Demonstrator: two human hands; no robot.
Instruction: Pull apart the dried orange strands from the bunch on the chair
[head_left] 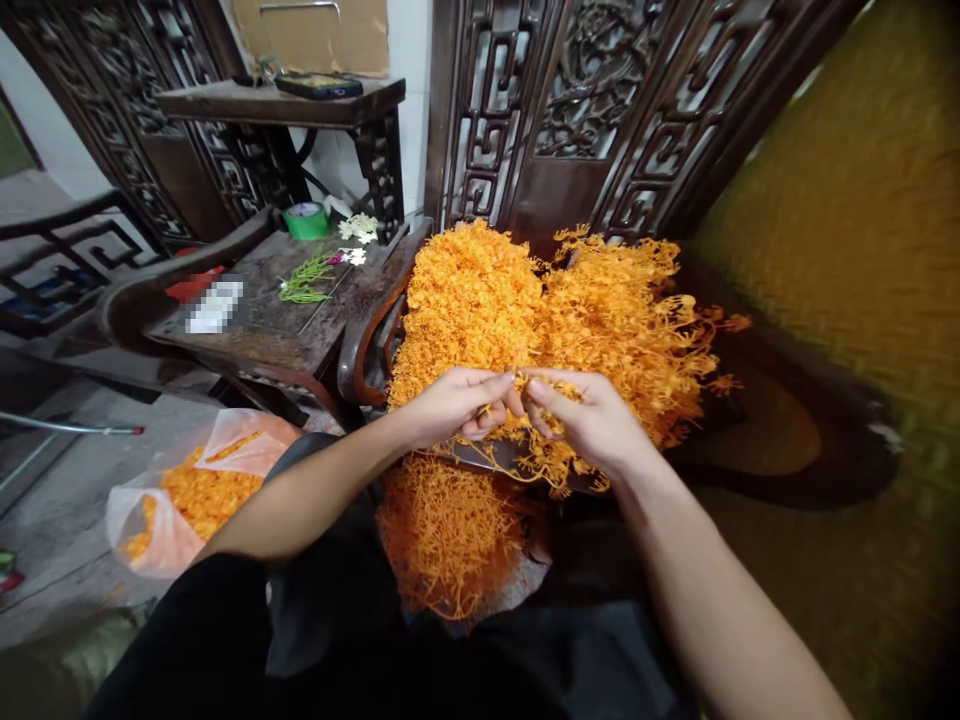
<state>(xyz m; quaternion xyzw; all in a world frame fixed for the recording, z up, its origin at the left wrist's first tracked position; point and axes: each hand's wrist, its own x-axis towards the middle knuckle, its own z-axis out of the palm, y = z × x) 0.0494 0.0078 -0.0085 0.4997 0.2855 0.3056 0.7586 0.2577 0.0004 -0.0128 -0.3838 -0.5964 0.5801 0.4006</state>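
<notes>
Two hands meet just in front of a pair of orange heaps, each with its fingers drawn in narrow. The left hand [461, 408] pinches thumb against forefinger at one end of a small orange sprig [520, 380]; the right hand [589, 415] holds the sprig's other side between thumb and bent fingers — how much of it lies hidden in the fingers, I cannot tell.

Behind the hands, the left heap [469, 300] is dense and crumbly, touching the right heap [619, 320], a looser mass of branching stems. Both rest on a dark wooden chair [367, 360]. Below its front edge, between the person's legs, thin orange stems [454, 535] fill a plastic bag [529, 583]. Another plastic bag [244, 430], pale and translucent, lies on the floor to the left with orange pieces [202, 495] inside.

Beside the chair, a low wooden table [262, 335] bears a green tape roll [306, 222], white flowers [358, 228] and green sprigs [306, 282].
</notes>
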